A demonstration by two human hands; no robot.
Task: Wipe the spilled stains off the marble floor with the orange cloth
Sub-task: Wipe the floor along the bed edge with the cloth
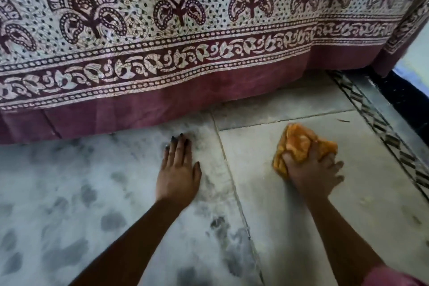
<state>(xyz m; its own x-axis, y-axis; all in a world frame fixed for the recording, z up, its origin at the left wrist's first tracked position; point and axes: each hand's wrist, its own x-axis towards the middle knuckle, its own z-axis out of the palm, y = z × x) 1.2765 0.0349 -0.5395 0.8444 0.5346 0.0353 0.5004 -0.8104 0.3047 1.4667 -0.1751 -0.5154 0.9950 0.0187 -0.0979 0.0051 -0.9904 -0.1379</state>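
Observation:
A crumpled orange cloth (299, 144) lies bunched on the pale marble floor (267, 193) at the right. My right hand (313, 174) grips its near side, fingers curled into the folds, and holds it down on the floor. My left hand (177, 169) lies flat on the floor to the left of a tile joint, fingers straight and pointing away from me. A few faint yellowish marks (369, 199) show on the tile to the right of my right arm. The image is slightly blurred around the right hand.
A patterned maroon and white bedcover (162, 53) hangs down to the floor just beyond both hands. A black and white inlaid border strip (380, 123) runs diagonally at the right, with a dark edge beyond it. Grey mottling marks the left tile (69, 216).

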